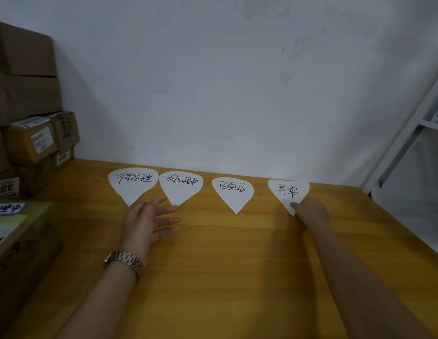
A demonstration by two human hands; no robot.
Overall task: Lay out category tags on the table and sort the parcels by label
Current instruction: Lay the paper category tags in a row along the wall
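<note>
Worktop: yellow wood (225, 277), set against a white wall (213, 81); a white rack (408, 143) stands at the right.
Tags: four white teardrop papers are laid in a row along the far edge, points toward the person: first tag (132, 185), second tag (180, 188), third tag (232, 193), fourth tag (287, 189). The first two almost touch; the others lie apart.
Parcels: brown parcels (29, 143) are stacked at the left end, none yet placed by a tag.
Left grip: the left grip (144, 221) is spread wide and nothing is held; it is placed just below the first and second tags, one fingertip near the gap between them.
Right grip: the right grip (311, 210) is seen from behind, with a fingertip laid on the lower point of the fourth tag. Whether the paper is pinched or only pressed cannot be told.
Stage: the layout is judged nearly done; sorting is not yet begun.
Risks: the fourth tag may be dragged askew if the fingertip is drawn off carelessly. The first two tags could be nudged into overlap by the spread fingers. Loose paper may be shifted or covered when parcels are set down, so piles could be misread, most likely at the crowded left pair.
</note>
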